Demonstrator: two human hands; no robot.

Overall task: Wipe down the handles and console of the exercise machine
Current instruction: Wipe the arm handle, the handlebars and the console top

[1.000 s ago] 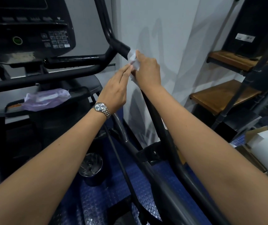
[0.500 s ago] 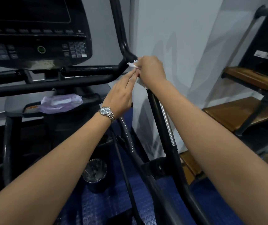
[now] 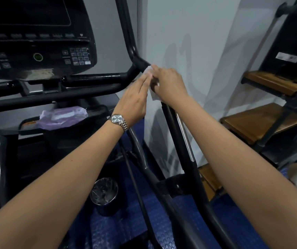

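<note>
A black exercise machine fills the left of the head view, with its dark console [image 3: 36,42] and keypad at the upper left. Its right handle [image 3: 172,126] runs down from a bend near the wall. My right hand [image 3: 169,83] is closed around that handle just below the bend, pressing a white wipe [image 3: 154,95] against it. My left hand [image 3: 135,101], a silver watch on its wrist, rests beside it with straight fingers touching the wipe's upper edge. Most of the wipe is hidden under my right hand.
A purple pack of wipes [image 3: 63,115] lies on the machine's tray below the console. A metal cup [image 3: 104,194] stands on the blue floor mat. A white wall is close behind the handle. Wooden steps [image 3: 259,121] of another machine stand at the right.
My view has shifted left and closer, bringing more of the console in. My hands stay on the same spot of the right handle, and the wipe now hangs a little lower under my right hand.
</note>
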